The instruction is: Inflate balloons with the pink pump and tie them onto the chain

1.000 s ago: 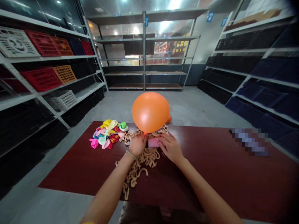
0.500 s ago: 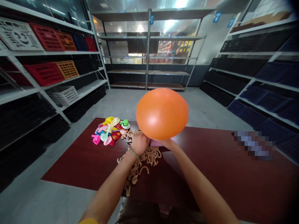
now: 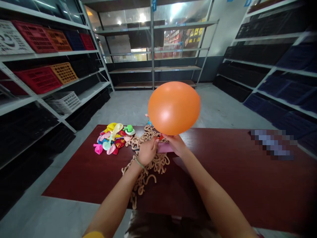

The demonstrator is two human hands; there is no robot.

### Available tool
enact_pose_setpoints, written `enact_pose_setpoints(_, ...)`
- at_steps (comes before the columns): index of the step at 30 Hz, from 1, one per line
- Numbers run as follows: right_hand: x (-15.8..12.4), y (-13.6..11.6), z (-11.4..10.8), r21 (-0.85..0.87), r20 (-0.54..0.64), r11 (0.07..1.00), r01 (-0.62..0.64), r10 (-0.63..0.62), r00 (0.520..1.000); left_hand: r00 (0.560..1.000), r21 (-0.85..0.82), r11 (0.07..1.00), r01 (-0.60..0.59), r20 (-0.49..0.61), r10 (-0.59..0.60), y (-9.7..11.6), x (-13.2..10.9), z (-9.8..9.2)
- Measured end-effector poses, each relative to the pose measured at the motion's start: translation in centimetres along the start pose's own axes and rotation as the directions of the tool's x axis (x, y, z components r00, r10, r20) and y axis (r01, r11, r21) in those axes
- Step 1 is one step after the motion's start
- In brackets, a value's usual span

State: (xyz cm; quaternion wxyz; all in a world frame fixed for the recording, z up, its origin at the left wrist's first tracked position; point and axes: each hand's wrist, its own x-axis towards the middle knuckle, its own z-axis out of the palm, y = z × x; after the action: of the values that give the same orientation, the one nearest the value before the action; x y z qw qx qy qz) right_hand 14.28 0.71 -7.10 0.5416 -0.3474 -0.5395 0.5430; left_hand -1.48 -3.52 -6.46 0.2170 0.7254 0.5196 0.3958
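An inflated orange balloon point(image 3: 174, 107) stands above my hands with its neck pointing down. My right hand point(image 3: 177, 144) is closed at the balloon's underside, on its neck. My left hand point(image 3: 148, 151) is closed, its thumb and finger pinching the orange end of the neck just left of the right hand. A flat-sided pink thing point(image 3: 164, 147) lies between and below the hands; its kind cannot be made out. Beneath and around my left hand is a heap of beige curly, rope-like pieces point(image 3: 158, 163).
Several uninflated coloured balloons point(image 3: 111, 138) lie piled on the dark red table point(image 3: 81, 175) at left. A blurred-out item point(image 3: 272, 143) lies at the table's right. Shelves with crates point(image 3: 37, 79) stand left, dark bins point(image 3: 257, 62) right, and a metal rack point(image 3: 153, 49) behind.
The balloon has risen slightly off my hands, so its orange neck now shows. My left hand has turned, bringing its thumb into sight. The camera view has shifted a little.
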Motion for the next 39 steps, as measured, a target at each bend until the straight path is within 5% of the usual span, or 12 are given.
enact_pose_setpoints(3, 0.0, -0.1, 0.3, -0.064, -0.031, 0.998, 0.025, -0.027, 0.999, 0.996, -0.254, 0.965, 0.068, -0.032, -0.079, 0.2, 0.1, 0.0)
enact_pose_setpoints(6, -0.2, -0.2, 0.4, -0.063, -0.028, 0.998, 0.009, -0.011, 1.000, 0.999, -0.340, 0.940, 0.034, 0.002, -0.036, 0.5, 0.5, -0.2)
enact_pose_setpoints(15, -1.0, -1.8, 0.4, -0.039, 0.029, 0.999, -0.016, 0.018, 0.999, 0.998, -0.288, 0.958, 0.001, -0.053, -0.017, -0.4, 0.7, -0.2)
enact_pose_setpoints(20, -1.6, -3.6, -0.1, -0.352, 0.129, 0.935, -0.050, 0.102, 0.986, 0.986, -0.304, 0.952, 0.026, -0.151, -0.075, -1.1, 0.6, -0.5)
enact_pose_setpoints(24, -4.4, -3.4, -1.6, -0.606, 0.272, 0.787, 0.117, 0.067, 0.960, 0.970, -0.166, 0.985, 0.048, -0.227, -0.086, -1.2, 0.5, -0.8)
enact_pose_setpoints(32, -7.2, -2.7, -3.3, -0.700, 0.517, 0.673, 0.240, 0.245, 0.820, 0.988, 0.243, 0.969, 0.054, -0.155, -0.016, -0.3, 0.0, -0.7)
enact_pose_setpoints(39, -7.7, -2.3, -2.6, -0.711, 0.617, 0.566, 0.417, 0.219, 0.756, 0.993, 0.317, 0.948, 0.032, -0.118, 0.006, -0.1, -0.1, -0.6)
